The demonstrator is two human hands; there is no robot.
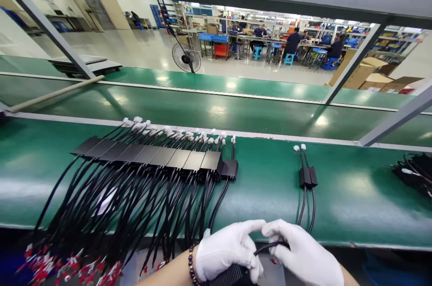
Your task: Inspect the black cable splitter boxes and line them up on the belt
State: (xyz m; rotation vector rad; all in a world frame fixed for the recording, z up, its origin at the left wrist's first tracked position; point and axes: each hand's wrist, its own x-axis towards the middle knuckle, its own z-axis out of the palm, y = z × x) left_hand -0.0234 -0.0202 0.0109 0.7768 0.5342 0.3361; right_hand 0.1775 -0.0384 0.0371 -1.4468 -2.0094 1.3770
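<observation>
Both my hands wear white gloves and meet at the near edge of the green belt (270, 187). My left hand (227, 250) is closed around a black ribbed module (231, 275). My right hand (300, 252) pinches the black cable (270, 246) that runs out of that module. Just beyond my hands, two small black modules (308, 177) with cables and white connectors lie side by side on the belt. To the left, a long overlapping row of black modules (151, 155) rests on the belt, white connectors at the far side and black cables hanging over the near edge.
Red terminals (64, 265) dangle at the cable ends at lower left. More black parts (413, 173) lie at the belt's right edge. Grey frame struts (394, 119) cross above a second belt lane. Beyond stand a floor fan (186, 57), cardboard boxes (374, 77) and seated people.
</observation>
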